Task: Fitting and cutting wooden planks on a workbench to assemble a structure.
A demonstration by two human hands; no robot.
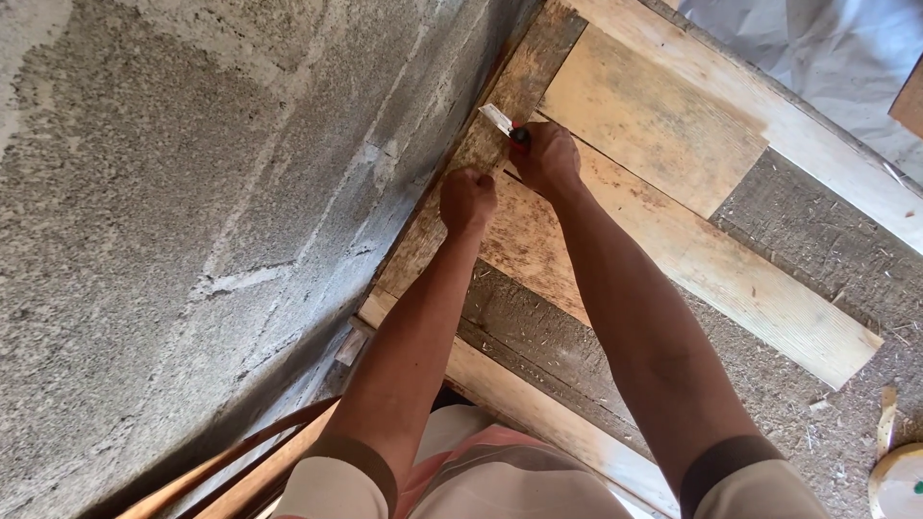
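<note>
Red-handled scraper with a pale flat blade (507,126) sits toward twelve o'clock in the view, gripped by the right hand (548,159), whose fingers are curled tight around the handle so only a bit of red and the blade tip show. Its blade points to ten o'clock and lies against the stained, weathered wooden plank (500,106) that runs along the foot of the rough grey concrete-block wall (192,211). Just beside it, at seven o'clock from the scraper, the left hand (467,200) is balled into a fist with the fingers pressed together; whether it pinches anything cannot be told. Both fists rest over yellowish, mould-speckled boards (654,125) laid side by side. At five o'clock a round pale wooden disc (899,481) lies on the sawdust-strewn ground.
</note>
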